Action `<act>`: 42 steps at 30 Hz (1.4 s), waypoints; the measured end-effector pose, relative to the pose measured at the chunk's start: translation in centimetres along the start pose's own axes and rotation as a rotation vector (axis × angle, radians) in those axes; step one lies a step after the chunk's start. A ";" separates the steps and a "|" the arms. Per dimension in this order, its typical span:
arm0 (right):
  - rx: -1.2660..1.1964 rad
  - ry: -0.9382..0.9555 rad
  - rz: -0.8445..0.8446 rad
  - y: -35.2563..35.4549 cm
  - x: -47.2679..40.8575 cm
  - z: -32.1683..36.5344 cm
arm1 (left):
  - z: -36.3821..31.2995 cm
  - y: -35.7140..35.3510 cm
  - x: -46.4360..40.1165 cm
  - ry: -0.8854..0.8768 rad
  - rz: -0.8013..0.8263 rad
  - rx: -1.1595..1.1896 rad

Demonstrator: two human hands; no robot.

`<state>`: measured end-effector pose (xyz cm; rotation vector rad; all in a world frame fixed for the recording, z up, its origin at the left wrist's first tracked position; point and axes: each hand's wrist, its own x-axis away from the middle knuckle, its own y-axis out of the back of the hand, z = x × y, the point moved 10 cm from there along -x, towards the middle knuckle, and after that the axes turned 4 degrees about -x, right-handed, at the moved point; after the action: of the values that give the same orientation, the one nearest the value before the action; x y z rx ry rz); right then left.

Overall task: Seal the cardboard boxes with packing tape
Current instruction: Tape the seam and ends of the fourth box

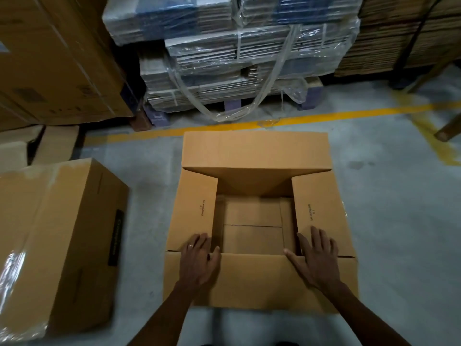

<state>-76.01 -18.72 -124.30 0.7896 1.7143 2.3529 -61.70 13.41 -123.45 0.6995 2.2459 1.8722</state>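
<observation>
An open cardboard box (259, 221) stands on the grey concrete floor (399, 208) directly in front of the person, its four top flaps folded outward and its inside bottom showing two flaps that meet at a seam. The far flap (257, 149) lies flat away from the person, the near flap (259, 280) lies toward them, and the two side flaps slope outward. Each side flap carries a short line of small dark print, too small to read. The left hand (199, 260) rests on the near left corner, where the near flap meets the left side flap (193, 211), its fingers loosely bent over the edge and a ring on one finger. The right hand (315, 258) lies flat on the near right corner with fingers straight and spread, reaching onto the right side flap (321, 211). To the left, a closed box (57, 245) sits on the floor with glossy clear tape along its top and a dark label on its side, unreadable. Beyond a yellow floor line (249, 124) stands a pallet of flattened cartons (237, 58) wrapped in clear plastic, with large brown cartons (55, 66) to its left.
</observation>
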 end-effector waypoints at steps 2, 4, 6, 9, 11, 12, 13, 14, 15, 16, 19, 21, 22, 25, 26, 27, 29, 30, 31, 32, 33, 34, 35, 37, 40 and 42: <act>0.016 -0.002 0.003 0.1 -0.1 0.0 | -0.4 0.2 -0.4 -0.001 0.046 0.001; 0.020 -0.002 0.038 0.1 0.0 0.0 | -0.2 0.6 -0.5 0.023 0.059 0.046; -0.030 0.001 0.039 0.6 0.3 0.0 | 1.1 2.3 0.6 0.081 -0.084 0.130; -0.161 -0.020 -0.125 2.7 1.6 -0.8 | 5.8 3.8 4.4 0.356 -0.280 0.224; -0.229 -0.098 -0.271 3.7 3.1 -2.4 | 8.8 2.3 7.1 0.566 -0.209 0.360; -0.244 -0.161 -0.315 3.8 3.9 -3.4 | 9.8 1.3 8.2 0.615 -0.156 0.437; -0.253 -0.233 -0.336 3.7 4.8 -4.3 | 10.3 0.7 9.0 0.618 -0.111 0.506; -0.266 -0.312 -0.347 3.3 5.8 -5.1 | 10.4 0.4 9.7 0.595 -0.079 0.553; -0.296 -0.393 -0.350 2.8 6.8 -6.0 | 10.5 0.5 10.3 0.568 -0.065 0.583; -0.344 -0.481 -0.339 2.1 7.8 -6.9 | 10.6 0.8 10.8 0.559 -0.071 0.626; -0.491 -0.740 -0.287 -0.1 10.9 -9.1 | 11.6 2.2 11.5 0.600 -0.133 0.770; -0.595 -0.826 -0.336 0.4 12.6 -10.0 | 12.6 2.9 11.7 0.624 -0.184 0.840; -0.654 -0.848 -0.381 1.3 13.3 -10.4 | 13.0 3.3 11.7 0.634 -0.221 0.890; -0.786 -0.840 -0.458 4.6 14.1 -11.2 | 13.5 4.6 11.6 0.681 -0.378 1.133; -0.850 -0.816 -0.472 5.4 13.9 -11.6 | 13.2 5.1 11.5 0.694 -0.436 1.239; -0.951 -0.799 -0.495 6.0 13.4 -12.0 | 13.1 5.5 11.3 0.702 -0.488 1.326; -1.315 -0.811 -0.521 6.3 12.4 -12.4 | 12.2 6.3 10.6 0.694 -0.546 1.440; -1.526 -0.794 -0.514 6.3 11.6 -11.9 | 11.6 6.7 10.0 0.684 -0.544 1.476; -1.694 -0.758 -0.507 6.5 10.8 -11.1 | 10.8 7.1 9.4 0.667 -0.532 1.512; -1.793 -0.723 -0.508 6.8 10.1 -10.4 | 10.0 7.4 8.7 0.641 -0.519 1.526; -1.829 -0.689 -0.507 7.1 9.3 -9.7 | 9.1 7.8 7.8 0.607 -0.510 1.530; -1.827 -0.656 -0.505 7.3 8.6 -9.0 | 8.1 8.3 6.9 0.570 -0.508 1.511; -1.792 -0.632 -0.492 7.3 8.0 -8.2 | 7.3 8.7 6.1 0.537 -0.511 1.468; -1.586 -0.571 -0.460 7.5 7.1 -6.7 | 5.5 9.4 4.3 0.475 -0.474 1.317; -1.044 -0.356 -0.399 7.8 5.4 -4.1 | 2.7 8.6 1.5 0.351 -0.234 1.012; -0.661 -0.280 -0.234 6.0 3.3 -2.7 | 1.1 7.4 -0.2 0.249 -0.046 0.724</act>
<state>-78.93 -21.80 -118.33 0.6980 0.7860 2.2827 -59.19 15.19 -116.66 0.4930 3.0949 1.1375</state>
